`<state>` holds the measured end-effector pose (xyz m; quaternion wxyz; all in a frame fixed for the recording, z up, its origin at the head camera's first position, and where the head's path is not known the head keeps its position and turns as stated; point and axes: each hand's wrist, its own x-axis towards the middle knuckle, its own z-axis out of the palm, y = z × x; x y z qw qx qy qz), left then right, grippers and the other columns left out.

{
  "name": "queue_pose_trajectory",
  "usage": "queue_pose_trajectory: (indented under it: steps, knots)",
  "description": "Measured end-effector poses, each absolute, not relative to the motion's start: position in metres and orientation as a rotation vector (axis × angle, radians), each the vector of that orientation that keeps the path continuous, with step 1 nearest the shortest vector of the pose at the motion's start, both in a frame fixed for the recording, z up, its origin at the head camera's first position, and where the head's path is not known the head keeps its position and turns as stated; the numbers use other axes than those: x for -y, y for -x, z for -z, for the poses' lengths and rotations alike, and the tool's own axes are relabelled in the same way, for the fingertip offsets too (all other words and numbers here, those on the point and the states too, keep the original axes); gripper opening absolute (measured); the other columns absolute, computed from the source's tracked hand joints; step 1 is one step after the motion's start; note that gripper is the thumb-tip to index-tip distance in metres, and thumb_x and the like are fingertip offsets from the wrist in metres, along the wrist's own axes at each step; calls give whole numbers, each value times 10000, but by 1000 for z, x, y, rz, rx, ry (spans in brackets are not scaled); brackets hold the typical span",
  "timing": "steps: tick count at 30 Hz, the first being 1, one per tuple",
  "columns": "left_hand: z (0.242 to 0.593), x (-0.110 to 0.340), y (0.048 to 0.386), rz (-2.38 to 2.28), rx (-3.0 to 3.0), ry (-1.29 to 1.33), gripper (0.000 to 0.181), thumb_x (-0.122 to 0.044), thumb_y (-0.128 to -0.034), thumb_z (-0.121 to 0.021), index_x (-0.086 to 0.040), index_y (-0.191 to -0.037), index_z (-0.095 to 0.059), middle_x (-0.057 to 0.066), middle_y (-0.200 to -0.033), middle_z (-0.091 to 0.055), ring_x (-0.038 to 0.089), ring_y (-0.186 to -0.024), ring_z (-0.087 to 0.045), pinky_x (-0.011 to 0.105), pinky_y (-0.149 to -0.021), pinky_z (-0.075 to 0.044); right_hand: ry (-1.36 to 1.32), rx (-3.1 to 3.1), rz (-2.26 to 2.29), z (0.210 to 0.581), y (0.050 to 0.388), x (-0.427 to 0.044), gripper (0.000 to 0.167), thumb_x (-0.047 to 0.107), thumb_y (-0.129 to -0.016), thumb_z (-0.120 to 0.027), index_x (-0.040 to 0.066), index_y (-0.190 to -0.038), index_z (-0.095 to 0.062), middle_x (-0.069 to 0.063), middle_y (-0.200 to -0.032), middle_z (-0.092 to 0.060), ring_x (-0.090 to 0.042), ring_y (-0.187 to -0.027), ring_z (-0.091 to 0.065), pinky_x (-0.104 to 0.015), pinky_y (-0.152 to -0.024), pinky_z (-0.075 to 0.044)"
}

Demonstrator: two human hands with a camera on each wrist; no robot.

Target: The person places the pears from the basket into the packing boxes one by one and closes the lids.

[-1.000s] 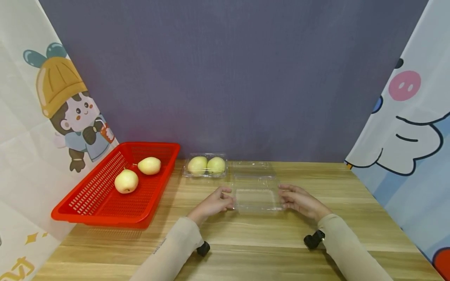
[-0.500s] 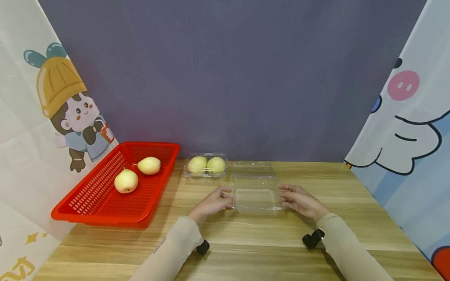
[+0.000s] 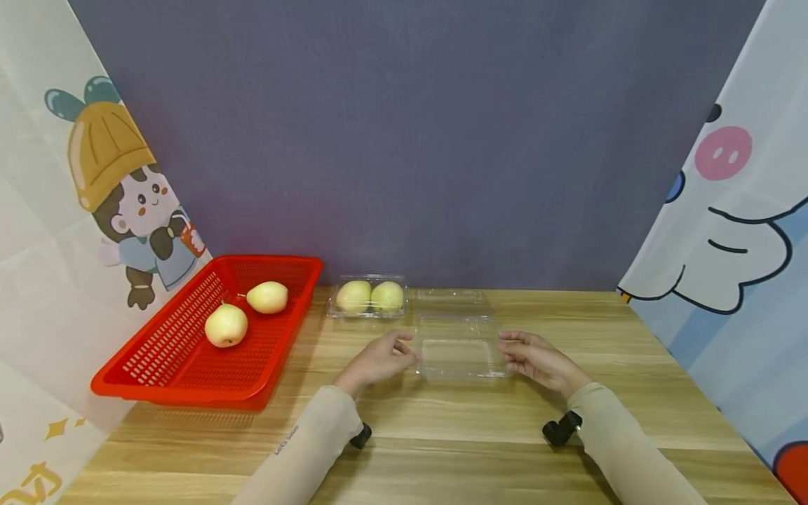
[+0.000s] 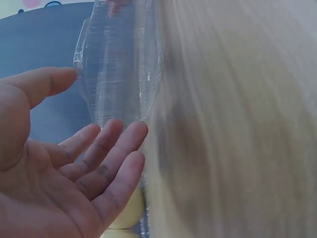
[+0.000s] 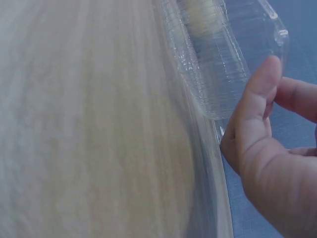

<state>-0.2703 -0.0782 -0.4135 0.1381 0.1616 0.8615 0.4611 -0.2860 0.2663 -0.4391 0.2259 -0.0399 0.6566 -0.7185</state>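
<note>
Tabletop (image 3: 454, 438) under faint clear box (image 3: 459, 354)

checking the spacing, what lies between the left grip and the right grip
The head view shows an open, empty clear container between the left grip and the right grip.

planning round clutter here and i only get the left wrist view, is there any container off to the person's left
Observer: Yes, the head view shows a red perforated plastic basket there, with two pale yellow pears in it.
Operator: ok and the yellow bit at the bottom of my picture
Observer: Most likely fruit in the closed clear plastic box; the head view shows two pears inside, side by side.
Operator: and the pinkish blur at the top
Observer: Fingers of the right hand, which holds the right side of the open clear plastic box.
</note>
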Motion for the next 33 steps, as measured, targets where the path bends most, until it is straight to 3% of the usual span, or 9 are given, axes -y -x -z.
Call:
queue_pose_trajectory:
  steps: [6, 13, 26, 33]
  knots:
    - [403, 80, 271, -1211, -2611, -535, 614, -450, -930, -663, -57, -1391, -564, 84, -1181, -649, 260, -1079, -617, 452, -913, -509, 107, -1816, 1981, 438, 286, -267, 606, 71, -1041, -500, -148, -1484, -150, -94, -1043, -494, -84, -801, -533, -209, -696, -518]
    - [391, 83, 274, -1127, -2720, -618, 477, -339, -949, -664, -57, -1331, -623, 130, -1192, -663, 282, -1090, -624, 461, -916, -509, 113, -1806, 1986, 439, 285, -266, 611, 66, -1040, -504, -150, -1483, -142, -79, -1017, -500, -77, -789, -531, -204, -692, -515]
    - [356, 95, 278, -1050, -2864, -627, 333, -275, -965, -658, -122, -1261, -671, 65, -1147, -682, 226, -1065, -635, 425, -892, -525, 116, -1796, 1997, 439, 286, -265, 608, 55, -1038, -500, -154, -1480, -137, -66, -987, -505, -77, -782, -528, -204, -691, -514]
    - [332, 106, 283, -1012, -2977, -673, 336, -233, -929, -692, -53, -1213, -688, 109, -1063, -699, 262, -992, -657, 423, -869, -530, 116, -1792, 2010, 440, 287, -266, 592, 39, -1036, -491, -157, -1473, -142, -61, -980, -511, -75, -782, -530, -199, -688, -514]
